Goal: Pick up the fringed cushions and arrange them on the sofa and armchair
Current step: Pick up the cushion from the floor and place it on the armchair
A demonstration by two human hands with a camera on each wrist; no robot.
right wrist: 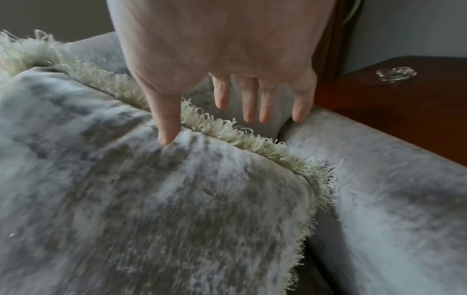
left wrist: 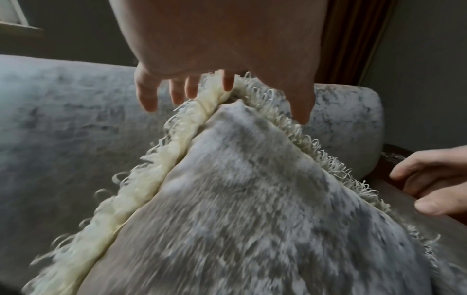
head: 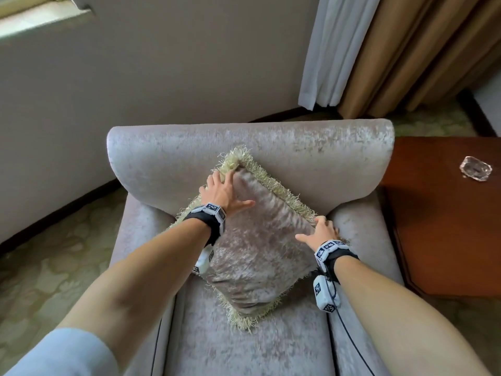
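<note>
**Both grips loose as one cushion settles on the armchair**

Grip first: the left hand (head: 221,189) is spread wide, its fingers (left wrist: 228,83) touching the fringe at the top corner of the fringed cushion (head: 260,240), thumb lying out over the velvet face. The right hand (head: 320,232) is also relaxed and wide; its thumb presses the cushion face near the 3 o'clock corner while the other fingers (right wrist: 248,103) hang straight over the gap by the armrest. Neither hand closes round anything.

The cushion stands as a diamond on the armchair (head: 249,142), leaning on the backrest, top corner at 12 o'clock and bottom corner on the seat at 6 o'clock. I judge the armchair placement nearly done, with only a last nudge and letting go left.

No sofa or further cushions show, so whether that part is done cannot be told.

At 3 o'clock a wooden bench (head: 444,213) carries a glass ashtray (head: 475,168).
</note>
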